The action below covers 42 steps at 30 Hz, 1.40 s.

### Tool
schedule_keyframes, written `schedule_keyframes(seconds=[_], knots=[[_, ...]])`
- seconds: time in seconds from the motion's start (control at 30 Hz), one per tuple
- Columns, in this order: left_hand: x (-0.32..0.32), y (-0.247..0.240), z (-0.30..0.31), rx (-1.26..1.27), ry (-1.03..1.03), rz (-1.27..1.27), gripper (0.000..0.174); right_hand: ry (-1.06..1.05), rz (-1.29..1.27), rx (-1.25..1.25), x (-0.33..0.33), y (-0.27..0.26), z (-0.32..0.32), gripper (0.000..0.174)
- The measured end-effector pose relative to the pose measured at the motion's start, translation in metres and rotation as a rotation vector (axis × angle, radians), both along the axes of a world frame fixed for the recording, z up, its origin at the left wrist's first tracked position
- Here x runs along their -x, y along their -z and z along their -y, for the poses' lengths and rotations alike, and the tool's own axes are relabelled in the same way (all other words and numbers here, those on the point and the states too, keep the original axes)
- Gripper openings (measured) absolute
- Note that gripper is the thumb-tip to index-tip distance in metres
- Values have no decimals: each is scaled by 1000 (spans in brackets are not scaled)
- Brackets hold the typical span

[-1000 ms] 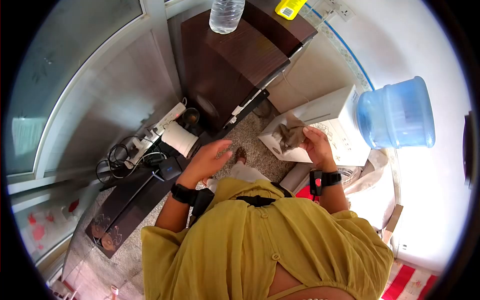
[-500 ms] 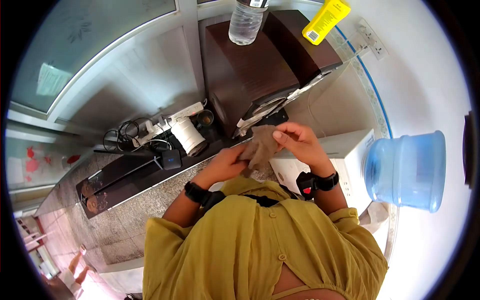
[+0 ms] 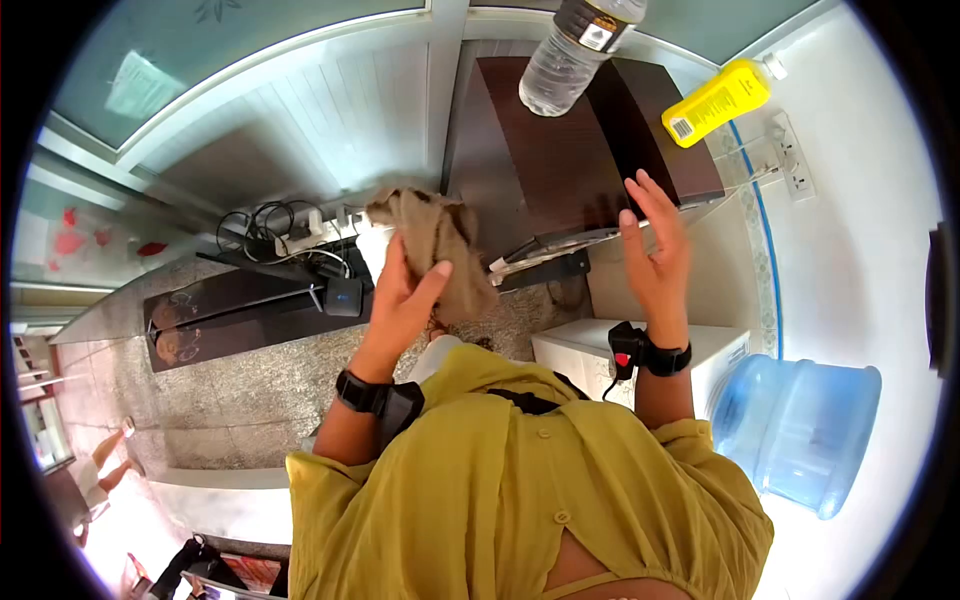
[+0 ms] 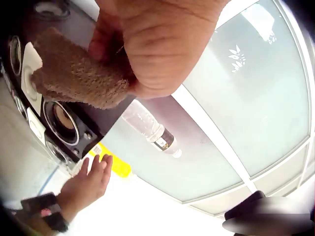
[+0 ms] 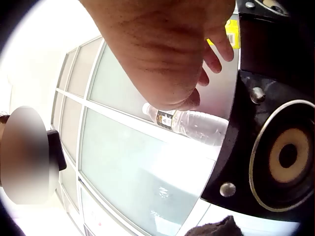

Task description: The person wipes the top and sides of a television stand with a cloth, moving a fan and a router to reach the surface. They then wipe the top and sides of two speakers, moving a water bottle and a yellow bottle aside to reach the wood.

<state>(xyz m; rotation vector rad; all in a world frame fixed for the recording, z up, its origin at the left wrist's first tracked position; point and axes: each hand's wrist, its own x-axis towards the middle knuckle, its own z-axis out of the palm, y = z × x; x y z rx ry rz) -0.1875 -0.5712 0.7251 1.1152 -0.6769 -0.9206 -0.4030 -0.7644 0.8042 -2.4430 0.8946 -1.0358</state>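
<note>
A crumpled brown cloth (image 3: 445, 250) hangs from my left hand (image 3: 400, 315), whose thumb and fingers pinch its near edge. In the left wrist view the cloth (image 4: 78, 73) has a rough, towel-like weave and overlaps a speaker front. My right hand (image 3: 658, 265) is raised with fingers spread and holds nothing, close to the front edge of the dark wooden speakers (image 3: 550, 160). On top of them stand a clear water bottle (image 3: 565, 70) with a dark label and a yellow bottle (image 3: 720, 103). Round cones (image 5: 285, 155) show on a speaker's front in the right wrist view.
Left of the speakers, a low dark stand (image 3: 230, 325) bears a small black box (image 3: 343, 297), tangled cables (image 3: 268, 225) and a power strip. A blue water jug (image 3: 795, 430) sits on a white dispenser (image 3: 720, 350) at right. Another person's legs (image 3: 108, 465) show far left.
The cloth, held in the right hand and then between both hands, is now in the left hand alone, further left. The right hand has let go and risen toward the speakers. The view has turned.
</note>
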Motion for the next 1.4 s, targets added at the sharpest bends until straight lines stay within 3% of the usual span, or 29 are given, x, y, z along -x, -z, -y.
schedule_keyframes(seconds=[0.13,0.2,0.27,0.37,0.4,0.5,0.6,0.7,0.73,0.9,1.0,1.07,1.1,1.2,1.3,1.4], knots=[[-4,-13,32,87,206,-83,76,-39,-150,-10,-8,3,-3,30],[-5,-14,50,2,230,-46,76,-70,-309,49,-6,7,-2,31],[-8,0,57,10,253,-51,71,-68,-307,25,-7,9,-2,31],[2,32,78,94,94,519,66,-47,-317,4,-10,9,-5,31],[6,34,79,125,8,523,61,-39,-317,2,-11,9,-6,32],[12,53,79,69,6,443,61,-39,-320,-15,-11,10,-7,32],[17,97,80,-1,-98,494,58,-47,-345,-33,-12,7,-7,32],[16,137,79,-237,-33,317,56,-56,-392,-14,-14,3,-7,32],[21,167,82,-166,-135,416,55,-66,-390,-14,-14,3,-7,32],[30,243,80,-309,-108,291,54,-85,-402,-20,-13,4,-5,33],[30,257,84,-450,-79,288,54,-91,-419,-29,-13,1,-4,33],[37,270,89,-327,-216,341,56,-100,-430,-19,-12,1,-3,33],[37,269,91,-264,-284,370,57,-104,-433,-14,-12,1,-2,33],[33,258,90,-175,-170,72,60,-106,-439,-22,-12,-1,-3,34],[11,158,76,-326,149,-295,65,-112,-430,-14,-12,0,-3,34],[14,111,72,43,136,-280,69,-108,-441,4,-12,1,-2,34]])
